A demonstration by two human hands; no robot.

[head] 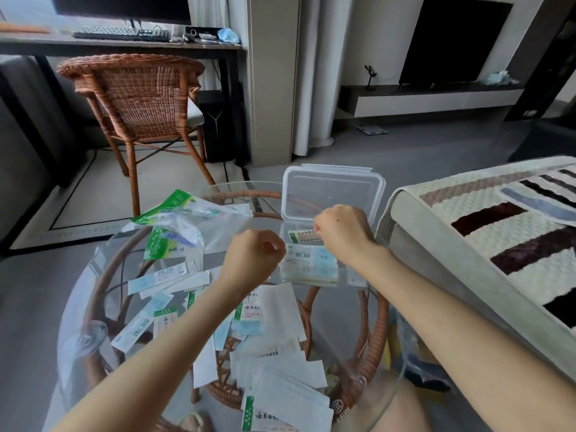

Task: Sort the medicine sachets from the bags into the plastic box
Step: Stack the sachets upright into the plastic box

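Note:
A clear plastic box [355,277] sits on the far right of the glass table, its lid [333,188] standing open behind it. Inside lie a stack of blue-and-white sachets [311,261] and, behind it, a green-and-white sachet [301,236]. My right hand [343,233] is curled over the box, fingertips pinching the top edge of the green-and-white sachet. My left hand [252,258] is a closed fist pressed against the left end of the blue stack, with nothing visible in it. Clear bags with green print [180,219] lie at the table's far left. Several loose sachets [274,347] cover the table's near half.
The round glass table [78,307] rests on a rattan frame. A sofa with a patterned quilted cover [498,244] is close on the right. A rattan chair [140,98] and a desk stand beyond the table. Long blue-and-white sachets [157,277] lie left of my left arm.

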